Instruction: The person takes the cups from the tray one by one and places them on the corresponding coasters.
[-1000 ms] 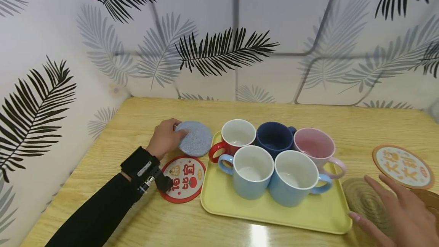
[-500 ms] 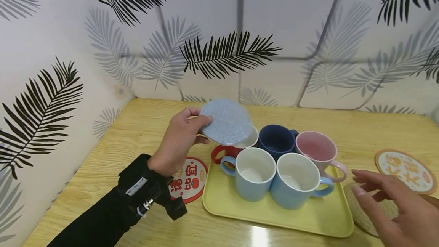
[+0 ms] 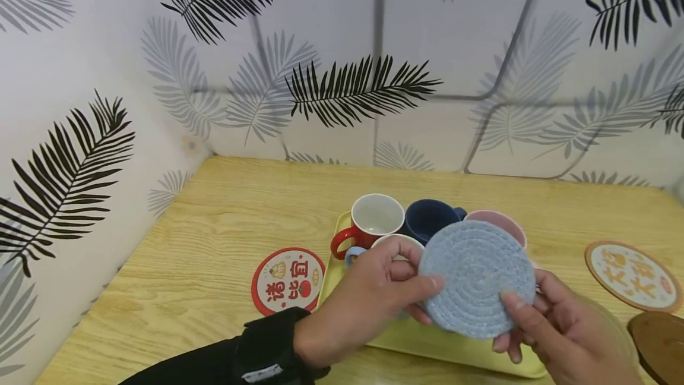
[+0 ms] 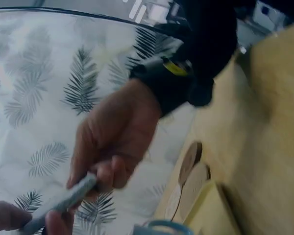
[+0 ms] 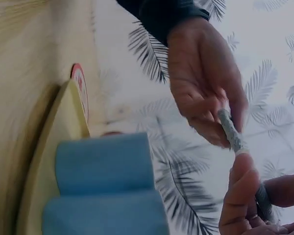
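Rightward across the frame, the blue coaster [image 3: 478, 281] has moved since the earlier head view; we now see it right of centre in the lower half, partly hiding the pink mug [image 3: 501, 226]. Our left hand [image 3: 369, 299] pinches its left edge between thumb and fingers, and our right hand [image 3: 574, 331] pinches its lower right edge. A yellow tray [image 3: 435, 342] shows below it; the red-rimmed coaster [image 3: 288, 281] lies left of centre.
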`<state>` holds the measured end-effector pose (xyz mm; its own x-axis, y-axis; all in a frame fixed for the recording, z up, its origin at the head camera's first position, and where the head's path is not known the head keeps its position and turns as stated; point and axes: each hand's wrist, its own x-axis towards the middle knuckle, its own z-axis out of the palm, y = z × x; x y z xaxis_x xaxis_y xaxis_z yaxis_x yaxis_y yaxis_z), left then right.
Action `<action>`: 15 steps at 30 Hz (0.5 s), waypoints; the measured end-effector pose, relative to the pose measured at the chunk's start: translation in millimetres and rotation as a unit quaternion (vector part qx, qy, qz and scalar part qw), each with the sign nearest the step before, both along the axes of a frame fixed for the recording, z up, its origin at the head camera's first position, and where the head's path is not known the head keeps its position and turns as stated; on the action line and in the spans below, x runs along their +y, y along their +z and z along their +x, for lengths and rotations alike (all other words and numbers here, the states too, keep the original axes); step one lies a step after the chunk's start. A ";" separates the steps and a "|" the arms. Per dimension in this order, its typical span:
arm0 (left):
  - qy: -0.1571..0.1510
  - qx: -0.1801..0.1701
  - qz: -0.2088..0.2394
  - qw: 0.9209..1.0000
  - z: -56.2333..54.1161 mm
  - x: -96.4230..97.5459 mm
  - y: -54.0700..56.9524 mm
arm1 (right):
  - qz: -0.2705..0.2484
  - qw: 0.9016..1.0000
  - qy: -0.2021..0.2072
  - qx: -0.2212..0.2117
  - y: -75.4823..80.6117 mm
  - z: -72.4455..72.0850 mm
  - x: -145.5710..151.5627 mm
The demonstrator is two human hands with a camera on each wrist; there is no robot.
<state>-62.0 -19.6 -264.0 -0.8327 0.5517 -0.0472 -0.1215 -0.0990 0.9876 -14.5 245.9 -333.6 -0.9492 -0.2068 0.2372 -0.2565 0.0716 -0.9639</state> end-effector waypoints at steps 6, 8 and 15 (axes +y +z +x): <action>0.032 0.089 -0.090 0.991 -13.6 -21.3 -7.9 | -0.145 0.985 -0.081 0.037 5.0 -5.4 34.2; 0.077 0.120 -0.140 0.980 -23.0 -35.3 -11.7 | -0.166 0.976 -0.119 0.075 7.5 -11.7 48.5; 0.149 0.186 -0.307 0.921 -45.9 -90.4 -30.1 | -0.117 0.971 -0.203 0.055 5.7 -29.3 98.9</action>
